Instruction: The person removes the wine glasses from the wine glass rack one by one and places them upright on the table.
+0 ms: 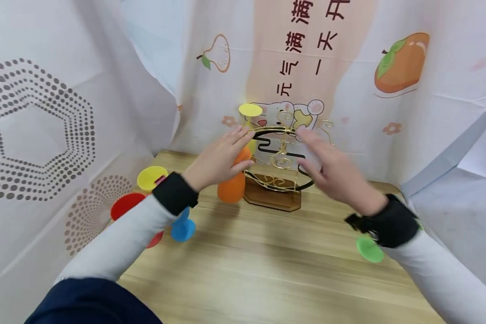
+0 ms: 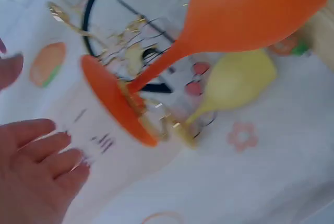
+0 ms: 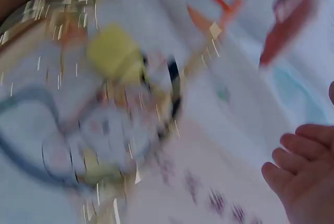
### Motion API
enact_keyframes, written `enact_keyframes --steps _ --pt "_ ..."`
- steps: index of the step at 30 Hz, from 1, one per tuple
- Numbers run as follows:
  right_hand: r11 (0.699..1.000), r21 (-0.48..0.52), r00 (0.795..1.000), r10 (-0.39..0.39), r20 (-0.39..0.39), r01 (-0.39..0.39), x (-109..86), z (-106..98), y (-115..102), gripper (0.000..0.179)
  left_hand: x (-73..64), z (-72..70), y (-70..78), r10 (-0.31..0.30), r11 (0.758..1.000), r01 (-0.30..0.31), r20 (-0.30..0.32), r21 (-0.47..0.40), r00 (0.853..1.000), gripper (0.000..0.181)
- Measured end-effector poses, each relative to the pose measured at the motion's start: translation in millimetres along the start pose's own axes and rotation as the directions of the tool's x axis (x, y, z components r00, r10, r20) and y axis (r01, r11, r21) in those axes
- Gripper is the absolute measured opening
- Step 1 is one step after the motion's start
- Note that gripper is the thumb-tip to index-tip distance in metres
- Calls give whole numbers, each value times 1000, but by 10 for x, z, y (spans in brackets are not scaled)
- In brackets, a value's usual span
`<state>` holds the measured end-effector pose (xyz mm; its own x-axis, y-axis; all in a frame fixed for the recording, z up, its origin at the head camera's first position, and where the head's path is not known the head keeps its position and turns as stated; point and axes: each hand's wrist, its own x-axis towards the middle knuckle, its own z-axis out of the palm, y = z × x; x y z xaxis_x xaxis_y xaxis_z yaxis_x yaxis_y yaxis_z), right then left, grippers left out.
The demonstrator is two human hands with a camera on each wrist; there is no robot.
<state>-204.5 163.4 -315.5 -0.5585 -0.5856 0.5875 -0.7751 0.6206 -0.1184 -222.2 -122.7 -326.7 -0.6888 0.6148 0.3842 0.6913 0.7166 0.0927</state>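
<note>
From where I stood, the table [image 1: 243,274] bore a wire rack [image 1: 272,193], its long axis running left to right between the fingertips. At its left was the left hand [image 1: 222,159], fingers extended; at its right, the right hand [image 1: 337,172], thumb and fingers apart. Both were empty, neither clearly nearer. An orange cup [image 1: 231,188] hung inverted at the rack's left.

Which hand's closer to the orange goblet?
Left. In the head view, the left hand overlaps the top of the orange goblet; whether it touches isn't clear. The right hand is farther off, at the right side of the gold rack.
</note>
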Motion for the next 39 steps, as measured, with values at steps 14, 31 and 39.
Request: enact_keyframes --steps 14,31,39 --pt "981 136 926 77 369 -136 162 771 240 57 57 195 -81 -49 975 -26 325 221 944 50" --pt "976 147 926 98 366 -161 110 803 204 56 196 132 -270 -84 967 17 253 256 964 45" --pt "980 144 937 80 340 -136 91 797 192 57 277 108 31 -20 933 -73 253 353 967 47"
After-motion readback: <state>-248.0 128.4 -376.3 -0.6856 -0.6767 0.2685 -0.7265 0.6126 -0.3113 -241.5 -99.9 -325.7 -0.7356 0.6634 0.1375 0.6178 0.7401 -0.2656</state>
